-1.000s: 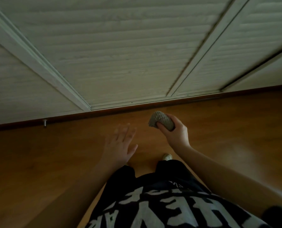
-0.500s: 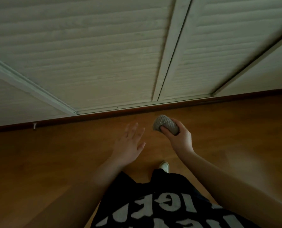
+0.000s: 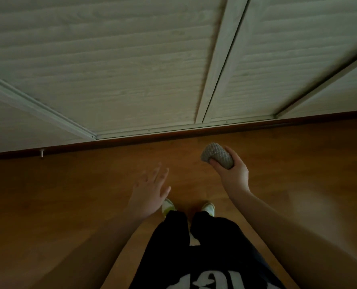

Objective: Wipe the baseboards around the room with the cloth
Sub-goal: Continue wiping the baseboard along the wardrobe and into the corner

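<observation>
My right hand [image 3: 233, 174] grips a balled-up grey textured cloth [image 3: 217, 156] in the air above the floor, a short way in front of the dark brown baseboard [image 3: 131, 142]. That baseboard runs left to right along the foot of the pale louvred closet doors [image 3: 131, 69]. My left hand [image 3: 150, 190] hovers with its fingers spread and straight, holding nothing, to the left of the cloth. Both hands are apart from the baseboard.
The floor [image 3: 69, 205] is brown wood laminate. A small white door stop [image 3: 41, 152] sticks out at the baseboard on the left. My feet in light shoes [image 3: 169, 206] stand below my hands, with dark trousers under them.
The view has shifted right along the closet doors and tilted down, so both feet now show. The right hand keeps its grip on the cloth; the left hand stays spread.
</observation>
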A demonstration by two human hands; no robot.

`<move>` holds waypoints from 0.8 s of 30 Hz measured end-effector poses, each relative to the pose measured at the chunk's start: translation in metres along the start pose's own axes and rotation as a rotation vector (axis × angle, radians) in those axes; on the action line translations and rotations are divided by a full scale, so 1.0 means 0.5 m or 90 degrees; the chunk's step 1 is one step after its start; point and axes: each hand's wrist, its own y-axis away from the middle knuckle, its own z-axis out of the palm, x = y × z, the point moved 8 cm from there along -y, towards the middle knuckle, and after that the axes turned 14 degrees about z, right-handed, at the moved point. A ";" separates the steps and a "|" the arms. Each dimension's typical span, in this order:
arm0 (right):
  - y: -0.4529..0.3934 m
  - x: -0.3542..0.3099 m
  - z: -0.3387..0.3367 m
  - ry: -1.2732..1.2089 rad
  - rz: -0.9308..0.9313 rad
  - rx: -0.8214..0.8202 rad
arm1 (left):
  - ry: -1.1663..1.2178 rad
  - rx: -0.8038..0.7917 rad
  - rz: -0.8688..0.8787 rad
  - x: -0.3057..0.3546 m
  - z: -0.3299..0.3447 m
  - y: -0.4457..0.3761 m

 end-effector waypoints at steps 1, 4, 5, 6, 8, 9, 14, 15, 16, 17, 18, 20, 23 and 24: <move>-0.009 0.001 0.003 0.013 0.000 0.008 | -0.007 0.005 -0.002 -0.009 -0.003 -0.010; -0.034 0.002 0.017 0.044 -0.004 0.011 | -0.022 0.017 -0.015 -0.024 -0.018 -0.035; -0.041 0.002 0.021 0.050 -0.005 0.009 | -0.029 0.022 -0.016 -0.025 -0.024 -0.039; -0.050 0.002 0.025 0.052 -0.007 0.006 | -0.039 0.029 -0.013 -0.023 -0.030 -0.042; -0.068 0.004 0.031 0.050 -0.008 0.007 | -0.054 0.035 -0.012 -0.019 -0.036 -0.050; -0.078 0.003 0.031 0.049 -0.016 0.015 | -0.055 0.037 -0.017 -0.019 -0.036 -0.056; -0.171 -0.014 0.021 0.052 -0.052 0.020 | -0.041 0.010 -0.062 0.000 -0.009 -0.116; -0.194 -0.019 0.015 0.066 -0.062 0.017 | -0.044 0.011 -0.062 0.013 -0.002 -0.132; -0.216 -0.024 0.009 0.083 -0.074 0.015 | -0.047 0.014 -0.064 0.025 0.005 -0.149; -0.237 -0.028 0.005 0.100 -0.086 0.012 | -0.046 0.016 -0.068 0.034 0.014 -0.166; -0.256 -0.027 0.001 0.116 -0.094 0.009 | -0.041 0.015 -0.075 0.041 0.024 -0.183; -0.291 -0.009 -0.008 0.133 -0.089 0.010 | -0.022 0.017 -0.091 0.049 0.048 -0.214; -0.328 0.037 0.000 0.134 -0.067 0.013 | 0.005 0.024 -0.093 0.040 0.086 -0.253; -0.341 0.051 0.017 0.136 -0.059 0.007 | 0.011 0.022 -0.091 0.029 0.099 -0.267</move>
